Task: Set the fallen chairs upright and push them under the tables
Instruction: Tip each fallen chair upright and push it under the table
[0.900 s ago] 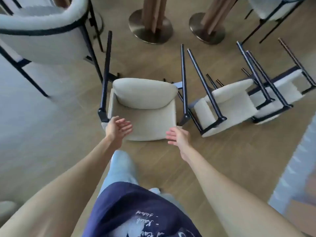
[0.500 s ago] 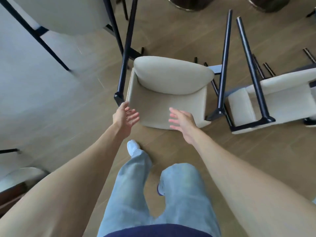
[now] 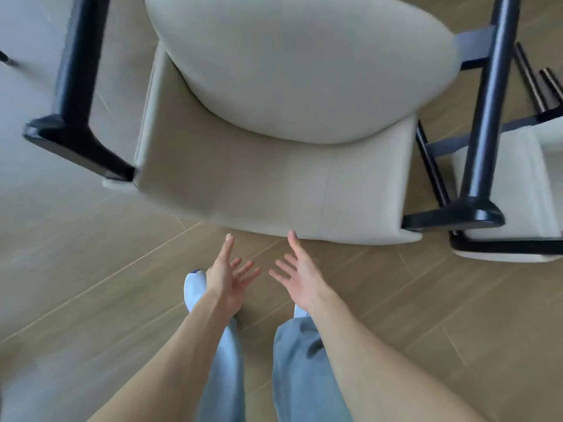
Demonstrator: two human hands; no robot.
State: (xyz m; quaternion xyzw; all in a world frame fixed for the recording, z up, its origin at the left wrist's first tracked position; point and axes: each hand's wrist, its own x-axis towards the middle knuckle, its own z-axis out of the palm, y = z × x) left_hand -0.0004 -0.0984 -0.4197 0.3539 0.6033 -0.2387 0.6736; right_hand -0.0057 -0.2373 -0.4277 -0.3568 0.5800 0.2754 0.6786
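Observation:
A cream upholstered chair (image 3: 274, 184) with dark blue legs lies tipped on its back on the wooden floor, filling the upper part of the view, its legs pointing up toward the camera. My left hand (image 3: 227, 277) and my right hand (image 3: 300, 275) hover side by side just below the chair's near edge, palms facing each other, fingers spread and straight. The right thumb tip reaches the chair's lower rim; the left hand is a little short of it. Neither hand holds anything.
A second fallen cream chair (image 3: 515, 196) lies close on the right, its dark frame against the first chair's leg (image 3: 484, 117). My feet and jeans (image 3: 301, 370) stand on the plank floor (image 3: 91, 300) directly below the hands.
The camera has dropped much closer to the chair, which now looks far larger. Both hands have come together from the chair's two sides to its near edge, lower in view.

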